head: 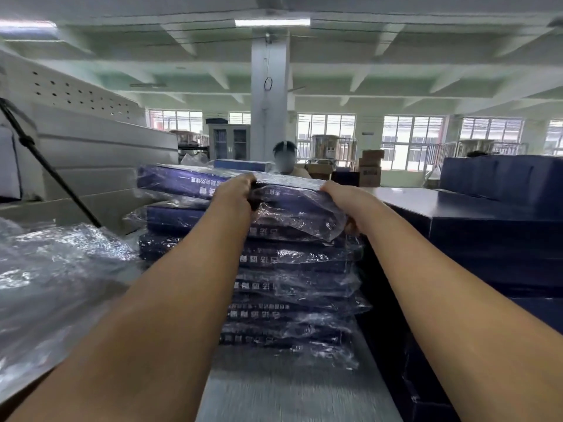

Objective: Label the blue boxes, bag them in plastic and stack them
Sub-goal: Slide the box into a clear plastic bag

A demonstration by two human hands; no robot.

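Currently: top bagged box [182,178], atop stack [289,284].
Near edge clasped by left grip [240,190] and right grip [344,205] — long axis crosswise, overhanging leftward.

Glossy, crinkled clear plastic film [304,220] wraps the top flat dark-blue cardboard box [182,181], throwing glare. There's the same shiny, wrinkled wrap down the stack of bagged blue boxes [292,284]. The grey table top [289,397] looks like metal, with a dull sheen. The unbagged navy cardboard boxes [487,226] are smooth and matt.
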